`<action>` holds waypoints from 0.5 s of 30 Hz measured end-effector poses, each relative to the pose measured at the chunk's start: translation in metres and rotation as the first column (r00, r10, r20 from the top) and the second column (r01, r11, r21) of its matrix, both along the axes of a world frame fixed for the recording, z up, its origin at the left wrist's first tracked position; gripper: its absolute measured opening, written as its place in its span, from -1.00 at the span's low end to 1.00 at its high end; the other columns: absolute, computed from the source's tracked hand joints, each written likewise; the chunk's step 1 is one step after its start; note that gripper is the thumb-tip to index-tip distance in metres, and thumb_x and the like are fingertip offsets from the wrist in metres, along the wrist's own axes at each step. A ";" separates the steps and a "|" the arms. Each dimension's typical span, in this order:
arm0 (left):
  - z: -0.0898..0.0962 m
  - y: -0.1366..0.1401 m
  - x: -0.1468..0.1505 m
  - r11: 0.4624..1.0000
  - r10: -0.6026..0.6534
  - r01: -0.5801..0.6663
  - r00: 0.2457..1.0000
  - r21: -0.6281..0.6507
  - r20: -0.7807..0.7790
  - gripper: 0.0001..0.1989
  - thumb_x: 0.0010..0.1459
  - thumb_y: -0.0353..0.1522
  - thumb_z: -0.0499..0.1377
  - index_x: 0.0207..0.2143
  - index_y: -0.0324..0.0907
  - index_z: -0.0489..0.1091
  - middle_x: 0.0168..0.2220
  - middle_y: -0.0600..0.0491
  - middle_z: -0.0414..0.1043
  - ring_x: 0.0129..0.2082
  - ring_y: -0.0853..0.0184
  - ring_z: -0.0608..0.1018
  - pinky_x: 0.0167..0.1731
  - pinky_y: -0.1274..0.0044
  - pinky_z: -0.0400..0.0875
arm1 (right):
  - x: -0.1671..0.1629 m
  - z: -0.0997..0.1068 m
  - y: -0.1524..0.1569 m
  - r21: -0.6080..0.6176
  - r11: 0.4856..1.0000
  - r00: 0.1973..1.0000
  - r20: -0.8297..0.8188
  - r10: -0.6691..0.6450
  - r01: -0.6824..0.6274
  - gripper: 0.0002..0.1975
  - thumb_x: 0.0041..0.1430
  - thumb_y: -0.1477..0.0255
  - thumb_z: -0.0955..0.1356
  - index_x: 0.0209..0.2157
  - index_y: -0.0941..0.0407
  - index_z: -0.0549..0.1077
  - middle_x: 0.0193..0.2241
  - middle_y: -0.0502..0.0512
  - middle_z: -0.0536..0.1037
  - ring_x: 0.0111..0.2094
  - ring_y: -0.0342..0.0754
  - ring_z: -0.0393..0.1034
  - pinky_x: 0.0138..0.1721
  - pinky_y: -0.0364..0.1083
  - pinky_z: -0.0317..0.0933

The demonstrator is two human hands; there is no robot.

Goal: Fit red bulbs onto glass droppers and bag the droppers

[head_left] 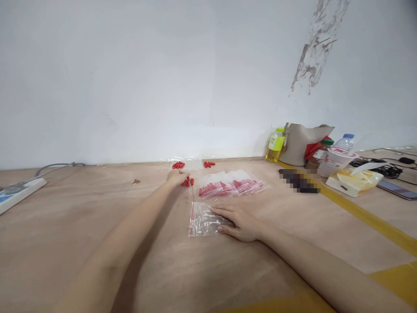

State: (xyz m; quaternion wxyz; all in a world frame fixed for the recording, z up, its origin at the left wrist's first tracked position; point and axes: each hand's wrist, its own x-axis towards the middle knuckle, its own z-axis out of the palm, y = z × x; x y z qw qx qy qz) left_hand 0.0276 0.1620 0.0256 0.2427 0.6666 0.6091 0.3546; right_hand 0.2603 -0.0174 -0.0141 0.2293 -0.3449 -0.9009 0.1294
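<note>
Lying flat with thumb and fingers apart, my right hand [239, 224] presses on a clear zip bag [205, 224] with a red seal line at its left end. My left hand [176, 177] reaches farther out, its fingers bent at a small group of red-headed pieces with thin wire-like shafts [188, 183]. Its fingertips are partly hidden, and what they pinch is too small to make out. Just right of that group, several clear zip bags with red pieces inside [228, 184] overlap in a row.
Small red pieces lie in two piles, one pile [178, 165] left of the other pile [209, 164], near the wall. At right stand a yellow drink bottle [275, 145], a grey bag [295, 145] and a tissue pack [353, 180]. A power strip [22, 195] sits far left.
</note>
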 end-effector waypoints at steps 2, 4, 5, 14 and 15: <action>0.006 -0.009 -0.005 0.999 -0.026 0.020 0.991 0.044 0.134 -0.71 -0.12 -0.18 0.15 -0.66 -0.21 0.26 -0.67 0.09 0.30 -0.56 0.36 0.39 -0.54 0.56 0.20 | 0.000 0.000 0.000 0.008 1.000 1.000 -0.003 0.009 -0.009 -0.45 0.12 0.22 0.21 0.12 0.13 0.12 0.07 0.21 0.22 0.07 0.03 0.10 0.06 0.05 0.02; 0.012 -0.026 -0.015 0.994 -0.077 0.054 0.961 0.095 0.264 -0.67 -0.05 -0.12 0.08 -0.58 -0.22 0.28 -0.58 0.08 0.34 -0.56 0.43 0.37 -0.54 0.59 0.22 | 0.000 0.000 0.001 0.008 1.000 1.000 -0.004 0.008 -0.008 -0.45 0.12 0.22 0.21 0.12 0.14 0.13 0.07 0.21 0.23 0.07 0.03 0.11 0.06 0.05 0.03; 0.013 -0.037 -0.021 0.989 -0.114 0.079 0.941 0.121 0.318 -0.65 -0.04 -0.09 0.06 -0.53 -0.22 0.28 -0.54 0.08 0.36 -0.55 0.45 0.37 -0.52 0.60 0.24 | 0.000 0.000 0.001 0.007 1.000 1.000 -0.005 0.005 -0.005 -0.45 0.12 0.21 0.21 0.12 0.14 0.13 0.07 0.21 0.23 0.07 0.03 0.11 0.06 0.05 0.03; -0.014 -0.120 -0.060 0.986 -0.160 0.153 0.731 0.069 0.663 -0.53 -0.22 -0.13 0.27 -0.33 -0.23 0.24 -0.49 0.10 0.40 -0.52 0.46 0.41 -0.46 0.60 0.32 | 0.000 0.004 -0.003 -0.042 0.999 1.000 0.002 -0.020 0.020 -0.44 0.12 0.21 0.22 0.12 0.13 0.12 0.08 0.20 0.21 0.08 0.03 0.09 0.07 0.04 0.02; -0.017 -0.123 -0.059 0.985 -0.158 0.163 0.724 0.056 0.672 -0.53 -0.22 -0.14 0.27 -0.32 -0.23 0.25 -0.49 0.10 0.41 -0.52 0.46 0.41 -0.45 0.60 0.32 | 0.000 0.005 -0.003 -0.045 0.999 1.000 0.004 -0.024 0.024 -0.44 0.12 0.20 0.21 0.12 0.13 0.12 0.08 0.20 0.21 0.08 0.03 0.09 0.07 0.04 0.02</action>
